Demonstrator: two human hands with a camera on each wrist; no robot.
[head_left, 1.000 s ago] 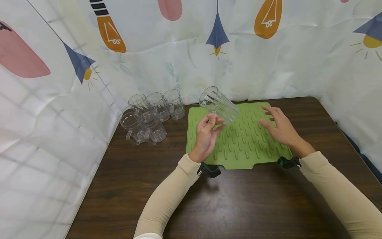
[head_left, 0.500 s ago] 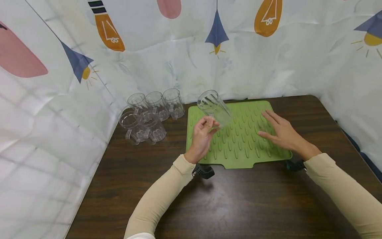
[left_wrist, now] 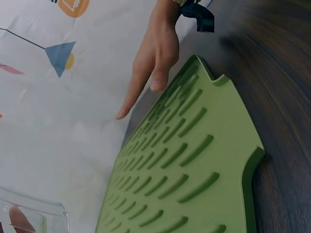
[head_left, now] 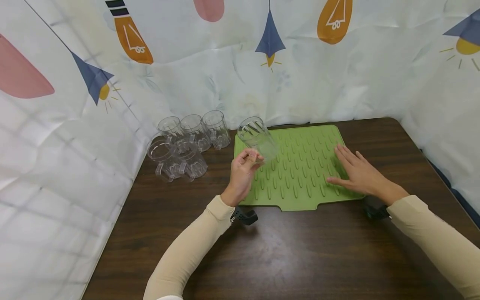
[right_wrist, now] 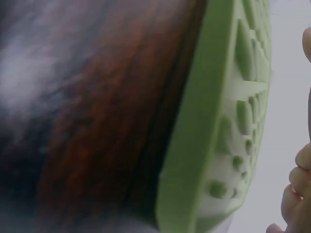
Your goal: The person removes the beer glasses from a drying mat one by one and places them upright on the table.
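Observation:
A clear mug (head_left: 264, 143) tilts over the left part of a green ribbed drying mat (head_left: 300, 204). My left hand (head_left: 243, 173) pinches the mug near its handle, which the fingers mostly hide. In the left wrist view only part of the clear mug (left_wrist: 53, 213) shows, at the lower left corner. Over the mat's right side, my right hand (head_left: 361, 175) has its fingers straight and holds nothing. Whether it touches the mat, I cannot tell. The left wrist view also shows this right hand (left_wrist: 155, 58), pointing down beside the mat.
Several clear mugs (head_left: 221, 133) with handles stand close together at the back left of the dark wooden table (head_left: 292, 258). A patterned white curtain (head_left: 210, 83) hangs behind the table and along its left side. Each wrist wears a black camera band (head_left: 245, 216).
My left hand has carried the mug leftward and a little lower. My right hand has shifted slightly right and down, its fingers straightening. The standing mugs stay put.

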